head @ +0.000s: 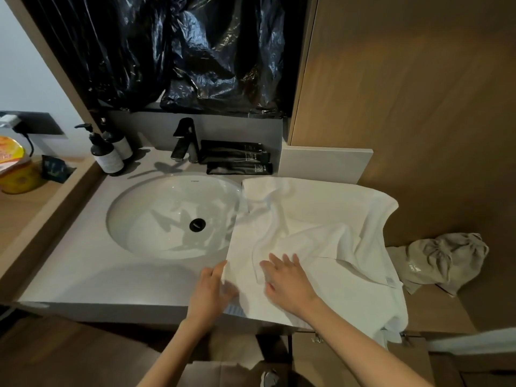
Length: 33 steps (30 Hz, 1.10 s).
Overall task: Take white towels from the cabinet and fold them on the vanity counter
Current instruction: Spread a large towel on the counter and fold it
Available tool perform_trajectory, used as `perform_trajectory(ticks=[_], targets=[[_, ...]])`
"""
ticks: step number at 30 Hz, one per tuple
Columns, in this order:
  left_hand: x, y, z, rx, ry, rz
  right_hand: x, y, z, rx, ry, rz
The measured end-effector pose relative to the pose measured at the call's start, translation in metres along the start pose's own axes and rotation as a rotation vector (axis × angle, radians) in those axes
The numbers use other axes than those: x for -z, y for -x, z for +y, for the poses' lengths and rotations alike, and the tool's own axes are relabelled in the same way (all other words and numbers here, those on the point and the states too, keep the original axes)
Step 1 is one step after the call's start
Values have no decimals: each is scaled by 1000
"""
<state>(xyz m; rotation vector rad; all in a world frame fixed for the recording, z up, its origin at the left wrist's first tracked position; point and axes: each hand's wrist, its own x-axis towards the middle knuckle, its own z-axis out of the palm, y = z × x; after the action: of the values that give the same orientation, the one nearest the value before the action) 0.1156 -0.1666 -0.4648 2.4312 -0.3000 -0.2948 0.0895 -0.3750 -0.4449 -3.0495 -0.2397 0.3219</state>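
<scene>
Currently: fold step, early stage. Worktop (pixel 83 275) carries one white towel (pixel 321 219), spread over its right half, rumpled and not squared. The towel's left edge laps the right rim of the sink (pixel 156 208). Its near part hangs over the worktop's front edge, and its right side droops off near the front right corner. A loose flap lies doubled across the middle; no clean fold shows.

Your right hand (pixel 287 283) lies flat on the towel near the front edge, grip wide, fingers straight and pressing. Your left hand (pixel 209 291) sits at the towel's left edge, close to the front edge. It is blurred, so cannot tell whether its grip pinches the cloth or only touches it.

Judgement: you are smoothing ahead of the first fold. The next move calls for drawing the overhang onto the worktop, flattening the flap, then matching edges. Keep the cloth out of the sink.
</scene>
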Motion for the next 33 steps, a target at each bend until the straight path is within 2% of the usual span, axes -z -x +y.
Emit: perform_trajectory(ticks=[5,9,14,17,20,24,28,31,33], targets=[[-2,14,-7,80,64,-22,-12,-4,-2,16,30,118],[-2,14,-5,117,-5,-11,-6,-10,-1,31,80,89],[-3,9,-8,177,-12,-8,18,-8,1,-48,78,122],[-3,8,-8,189,-4,-36,26,-5,3,-211,-131,163],[-3,7,-9,182,12,-46,38,-5,7,-295,-406,400],[-4,5,-9,201,58,-50,72,-3,5,-156,-587,629],[-3,4,-6,224,172,-58,79,15,-6,7,-434,572],[6,7,15,282,427,-12,57,24,-5,14,-367,488],[16,7,32,213,564,39,51,27,-5,-6,-447,401]])
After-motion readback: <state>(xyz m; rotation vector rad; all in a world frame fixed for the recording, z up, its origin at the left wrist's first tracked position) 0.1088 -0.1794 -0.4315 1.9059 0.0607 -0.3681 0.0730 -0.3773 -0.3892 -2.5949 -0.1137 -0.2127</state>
